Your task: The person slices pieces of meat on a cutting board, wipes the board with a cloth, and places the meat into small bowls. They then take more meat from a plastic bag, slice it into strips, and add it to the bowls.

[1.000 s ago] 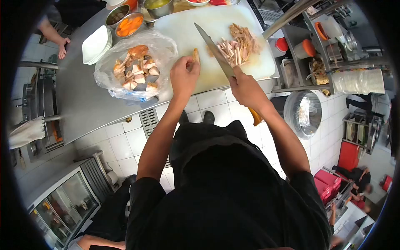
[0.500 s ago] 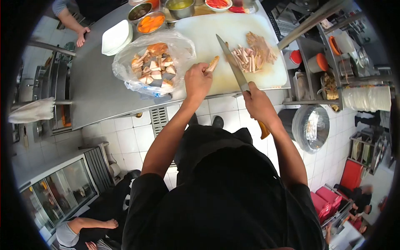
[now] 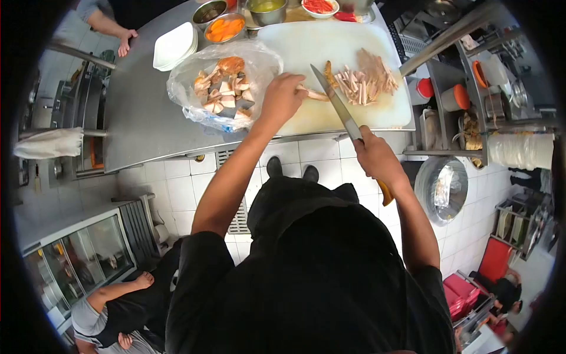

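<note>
My left hand [image 3: 284, 97] is closed on one end of a pale strip of cooked meat [image 3: 316, 95], which lies on the white cutting board [image 3: 389, 120]. In my right hand [image 3: 379, 156] is a long kitchen knife [image 3: 340, 108], its blade slanting away over the board close to the strip's free end. A brown-edged piece of meat [image 3: 328, 72] lies beside the blade. To the right is a pile of thin meat strips [image 3: 357, 88], with larger slices [image 3: 377, 64] behind it. Left of my left hand, a clear plastic bag [image 3: 180, 88] holds meat chunks [image 3: 226, 94].
Stacked white trays [image 3: 175, 46], a bowl of orange slices [image 3: 225, 29], a pot of yellow liquid [image 3: 266, 10] and a bowl of red strips [image 3: 320, 6] stand along the back. Another person's hand [image 3: 126, 42] rests on the steel table [image 3: 135, 118]. A metal post [image 3: 439, 52] rises at right.
The meat strip in my left hand has gone from tilted up to lying on the board, its free end nearer the blade. The whole view has shifted slightly.
</note>
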Demonstrator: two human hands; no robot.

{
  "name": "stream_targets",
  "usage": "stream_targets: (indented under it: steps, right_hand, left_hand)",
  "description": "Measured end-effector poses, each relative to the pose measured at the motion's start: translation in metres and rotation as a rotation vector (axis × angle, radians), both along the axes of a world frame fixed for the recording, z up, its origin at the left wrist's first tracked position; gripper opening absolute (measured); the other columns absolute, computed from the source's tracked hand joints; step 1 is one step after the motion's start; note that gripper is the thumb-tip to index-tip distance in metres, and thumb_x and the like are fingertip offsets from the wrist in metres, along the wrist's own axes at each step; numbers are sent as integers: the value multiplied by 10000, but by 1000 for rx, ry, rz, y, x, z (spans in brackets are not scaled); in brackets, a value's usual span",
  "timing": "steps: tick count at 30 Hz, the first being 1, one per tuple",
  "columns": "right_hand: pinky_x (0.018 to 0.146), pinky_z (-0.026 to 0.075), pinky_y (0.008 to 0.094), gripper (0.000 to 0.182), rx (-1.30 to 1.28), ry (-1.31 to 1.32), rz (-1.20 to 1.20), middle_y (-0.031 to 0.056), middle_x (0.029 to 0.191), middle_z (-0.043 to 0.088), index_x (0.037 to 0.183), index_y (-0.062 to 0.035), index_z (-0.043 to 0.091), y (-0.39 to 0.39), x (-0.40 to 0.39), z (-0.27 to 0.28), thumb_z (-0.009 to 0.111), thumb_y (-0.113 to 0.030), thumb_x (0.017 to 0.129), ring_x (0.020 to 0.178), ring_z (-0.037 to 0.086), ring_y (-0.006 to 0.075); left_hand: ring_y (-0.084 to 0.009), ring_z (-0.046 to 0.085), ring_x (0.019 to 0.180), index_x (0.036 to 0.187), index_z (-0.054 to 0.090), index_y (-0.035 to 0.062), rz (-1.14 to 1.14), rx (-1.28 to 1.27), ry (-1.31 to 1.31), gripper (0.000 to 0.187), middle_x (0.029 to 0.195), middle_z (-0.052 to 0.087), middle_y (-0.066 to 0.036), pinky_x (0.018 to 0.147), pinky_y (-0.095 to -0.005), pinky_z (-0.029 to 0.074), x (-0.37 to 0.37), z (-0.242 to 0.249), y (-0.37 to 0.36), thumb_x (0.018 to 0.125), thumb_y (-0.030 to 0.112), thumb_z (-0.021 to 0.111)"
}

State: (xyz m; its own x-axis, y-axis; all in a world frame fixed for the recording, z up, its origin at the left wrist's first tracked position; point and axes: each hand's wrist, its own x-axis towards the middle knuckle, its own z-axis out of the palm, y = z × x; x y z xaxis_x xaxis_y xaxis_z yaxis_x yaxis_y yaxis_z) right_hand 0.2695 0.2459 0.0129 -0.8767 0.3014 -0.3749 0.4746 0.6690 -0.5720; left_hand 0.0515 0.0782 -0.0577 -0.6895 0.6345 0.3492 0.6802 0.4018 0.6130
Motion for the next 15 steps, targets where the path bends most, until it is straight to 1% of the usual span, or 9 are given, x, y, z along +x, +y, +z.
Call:
stream_targets:
  steps: [2,5,8,10,11,13,14,15]
  right_hand:
    - [464,492,440,189,3,-27,-16,220,659,625,1071,9,465,-2,6,0,489,-174,1029,467,614,314]
    - [474,500,448,194,2,-26,-14,224,661,628,1073,11,474,-2,10,-2,489,-177,1029,470,618,321]
    - [475,503,453,192,-8,-13,-4,224,661,630,1072,11,479,-2,9,-1,492,-176,1028,469,620,326]
    - [469,504,452,187,-19,13,-3,224,660,631,1068,10,480,-3,9,0,495,-172,1026,463,619,325]
    - [572,489,507,202,-40,5,-21,265,705,636,1089,18,485,-4,8,2,503,-169,1015,584,623,396]
    - [778,460,618,242,-86,-9,-64,345,796,647,1131,35,494,-6,8,10,520,-162,993,824,631,539]
    - [774,459,617,235,-83,-12,-69,341,794,648,1125,31,496,-6,10,12,523,-162,993,819,630,538]
    - [770,457,616,229,-81,-15,-73,336,793,648,1119,28,498,-7,12,15,525,-161,992,815,629,537]
  left_hand:
    - [-294,687,862,1121,721,23,129,14,-2,374,1033,704,-157,794,-415,544,13,-13,-4,778,143,809]
    - [-290,676,832,1100,718,25,185,72,-18,360,1010,701,-150,780,-409,540,29,-16,-4,768,126,817]
    - [-343,652,906,1051,704,16,164,86,-183,303,930,691,-161,847,-431,526,31,-3,-2,759,59,772]
    - [-308,667,815,1020,703,10,170,75,-245,268,869,691,-148,780,-401,540,30,-2,-3,764,53,768]
    - [-291,675,769,1005,702,7,171,68,-275,251,839,691,-142,746,-385,548,29,-2,-4,766,50,766]
    - [-259,677,699,976,714,-2,217,209,-315,220,800,696,-132,686,-362,548,29,-11,-8,770,52,770]
    - [-242,678,664,961,720,-6,238,280,-336,206,781,698,-127,657,-350,549,29,-16,-9,771,52,772]
    - [-191,673,672,963,723,-18,257,257,-344,200,786,711,-105,659,-313,547,31,-9,-10,785,53,778]
